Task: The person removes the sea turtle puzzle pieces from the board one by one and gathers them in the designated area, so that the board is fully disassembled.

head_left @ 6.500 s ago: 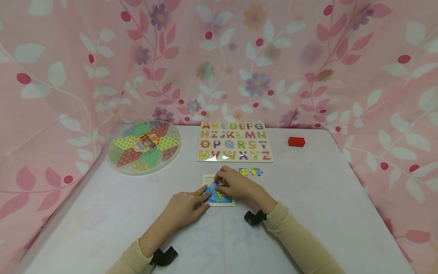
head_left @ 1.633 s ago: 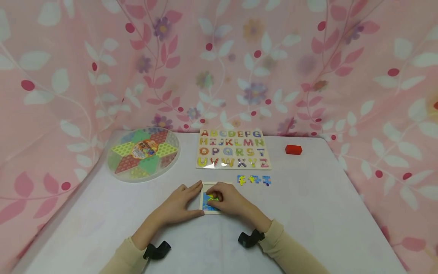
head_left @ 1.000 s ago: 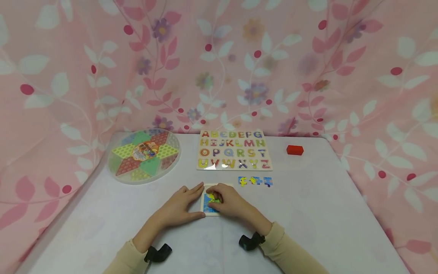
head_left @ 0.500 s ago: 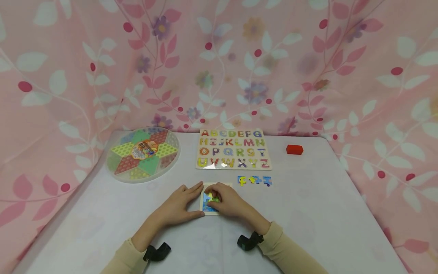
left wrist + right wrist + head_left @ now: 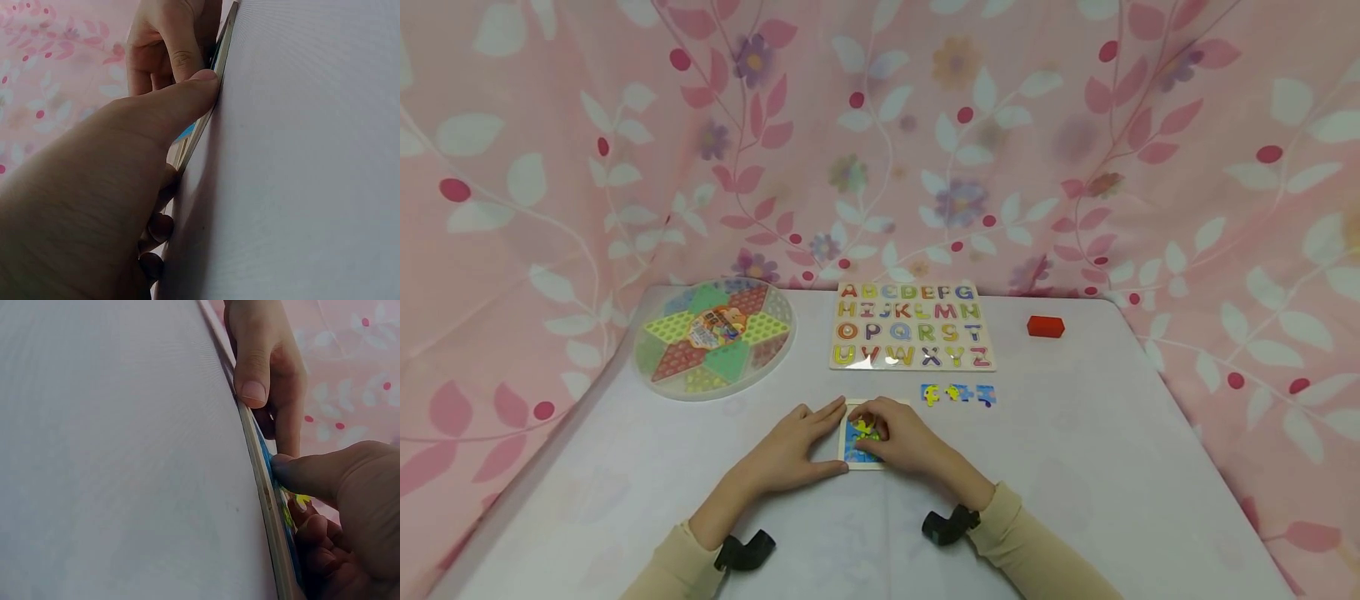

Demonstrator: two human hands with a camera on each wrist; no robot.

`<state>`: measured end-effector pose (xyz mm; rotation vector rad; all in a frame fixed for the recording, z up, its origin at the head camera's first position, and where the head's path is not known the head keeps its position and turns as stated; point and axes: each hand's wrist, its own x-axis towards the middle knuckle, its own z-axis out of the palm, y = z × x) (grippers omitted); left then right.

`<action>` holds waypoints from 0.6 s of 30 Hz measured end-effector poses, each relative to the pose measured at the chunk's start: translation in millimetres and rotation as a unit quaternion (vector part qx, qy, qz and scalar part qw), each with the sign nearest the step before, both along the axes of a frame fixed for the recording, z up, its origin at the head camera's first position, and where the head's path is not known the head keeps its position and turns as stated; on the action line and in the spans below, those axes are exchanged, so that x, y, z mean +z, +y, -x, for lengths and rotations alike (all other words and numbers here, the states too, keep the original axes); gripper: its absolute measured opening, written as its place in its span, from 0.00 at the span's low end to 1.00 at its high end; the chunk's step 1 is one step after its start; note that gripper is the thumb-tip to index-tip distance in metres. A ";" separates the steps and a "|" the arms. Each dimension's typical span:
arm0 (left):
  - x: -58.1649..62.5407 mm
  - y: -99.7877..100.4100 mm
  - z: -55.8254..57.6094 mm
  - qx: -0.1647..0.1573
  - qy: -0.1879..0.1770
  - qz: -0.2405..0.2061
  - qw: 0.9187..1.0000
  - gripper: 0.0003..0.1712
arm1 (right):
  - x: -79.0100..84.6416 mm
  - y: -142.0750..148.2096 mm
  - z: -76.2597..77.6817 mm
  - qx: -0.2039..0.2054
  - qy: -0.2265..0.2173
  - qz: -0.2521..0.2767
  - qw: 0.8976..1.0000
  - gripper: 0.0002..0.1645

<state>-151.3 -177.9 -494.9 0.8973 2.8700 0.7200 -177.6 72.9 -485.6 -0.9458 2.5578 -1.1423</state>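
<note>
One spread left hand (image 5: 793,450) touches the puzzle frame (image 5: 842,442).

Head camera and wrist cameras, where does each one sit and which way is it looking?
Head: on the person's head, looking forward and down at the puzzle frame; left hand, right hand and sleeves show.
Left wrist: on that wrist, looking along the left hand at the puzzle frame; right hand beyond.
Right wrist: on that wrist, looking along the right hand; left hand beyond.
Shared: both wrist views show both hands, puzzle frame and pink cloth.

Pink floral fabric (image 5: 895,150) hangs behind a white table (image 5: 1150,467).
</note>
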 end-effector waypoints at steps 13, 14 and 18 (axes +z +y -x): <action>-0.8 -1.0 0.2 0.001 -0.002 0.002 1.000 0.53 | 0.0 0.1 2.3 -0.017 -0.017 -0.002 1.000 0.21; -0.7 -1.1 0.1 0.002 -0.003 0.002 1.000 0.53 | 0.4 0.1 2.2 -0.016 -0.017 -0.004 1.000 0.20; -0.5 -1.0 -0.4 0.002 -0.003 0.004 1.000 0.53 | 3.0 0.1 2.1 -0.008 -0.018 -0.014 1.000 0.21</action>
